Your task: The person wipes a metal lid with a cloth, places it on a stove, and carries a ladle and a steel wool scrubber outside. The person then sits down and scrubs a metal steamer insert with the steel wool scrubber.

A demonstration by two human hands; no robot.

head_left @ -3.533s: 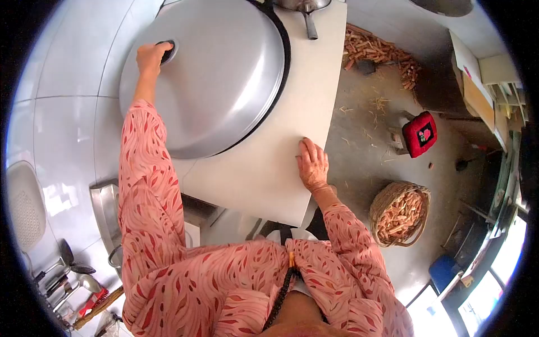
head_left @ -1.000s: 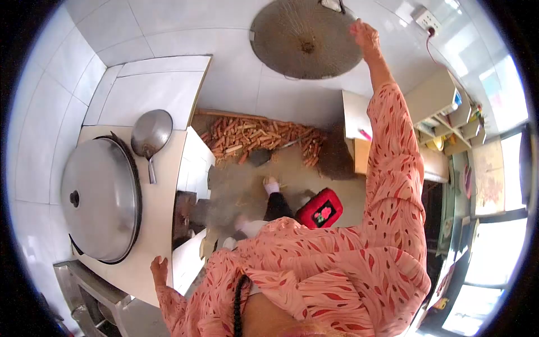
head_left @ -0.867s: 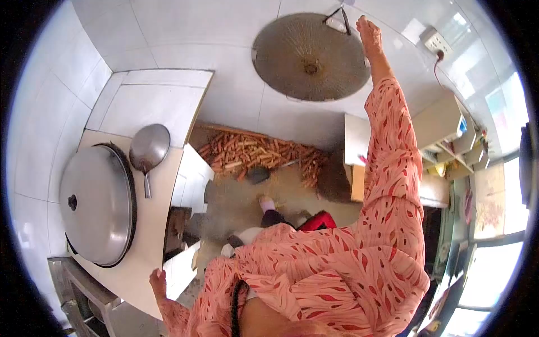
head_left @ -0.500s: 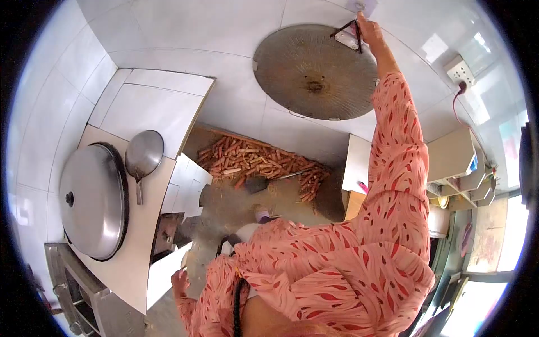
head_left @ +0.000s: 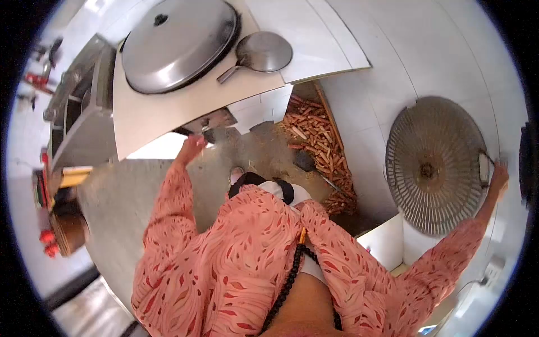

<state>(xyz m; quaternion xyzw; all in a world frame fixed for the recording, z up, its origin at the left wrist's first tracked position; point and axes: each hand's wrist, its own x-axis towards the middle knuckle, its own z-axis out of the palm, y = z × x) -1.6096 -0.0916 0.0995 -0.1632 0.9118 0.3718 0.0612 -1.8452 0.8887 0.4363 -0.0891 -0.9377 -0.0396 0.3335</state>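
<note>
A round slatted metal steamer rack (head_left: 415, 168) stands against the white tiled wall on the right. My right hand (head_left: 499, 178) is at its rim with closed fingers on the wire handle (head_left: 488, 160); the exact grip is small in view. My left hand (head_left: 192, 149) is held out in front of the stove counter (head_left: 185, 115), fingers loosely bent and slightly blurred, with nothing visible in them. On that counter sit a large domed metal lid (head_left: 179, 48) with a black knob and a metal ladle (head_left: 264, 51).
Corncobs (head_left: 323, 151) are heaped on the floor along the wall, with a long-handled black shovel (head_left: 305, 161) beside them. A metal cabinet (head_left: 84, 106) is at the left. A wall socket (head_left: 494, 272) with a cord is at lower right.
My view has turned, so the stove moves up and the rack shifts right. The right hand stays at the rack's handle. My left hand now reaches further forward by the counter.
</note>
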